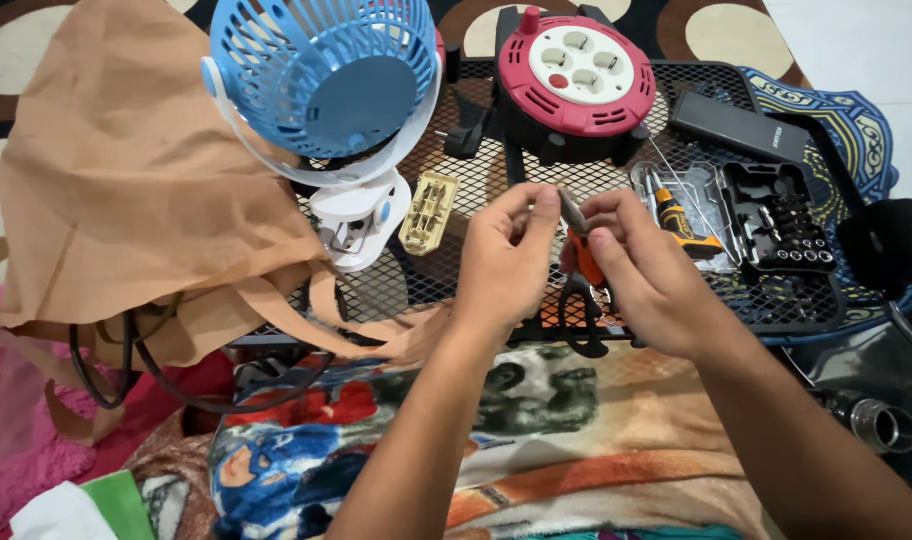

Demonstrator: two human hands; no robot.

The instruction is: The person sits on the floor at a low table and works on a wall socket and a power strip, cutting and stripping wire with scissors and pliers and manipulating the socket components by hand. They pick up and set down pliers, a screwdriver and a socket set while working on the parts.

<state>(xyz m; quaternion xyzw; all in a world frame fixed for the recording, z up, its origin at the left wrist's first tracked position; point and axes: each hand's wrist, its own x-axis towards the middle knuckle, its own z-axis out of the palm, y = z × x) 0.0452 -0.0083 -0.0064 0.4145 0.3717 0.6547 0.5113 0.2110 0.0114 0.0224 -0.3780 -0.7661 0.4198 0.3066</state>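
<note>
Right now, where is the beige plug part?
In the head view, the beige plug part lies on the black mesh table, just right of the blue fan's white base, left of the left hand.

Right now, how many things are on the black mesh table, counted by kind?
Fans: 1, the blue and white fan
Cable reels: 1, the red reel
Pliers: 1, the orange-handled pliers between the left hand and right hand
Screwdrivers: 1, the orange screwdriver
Bit cases: 1, the black bit case
Total: 5
</note>
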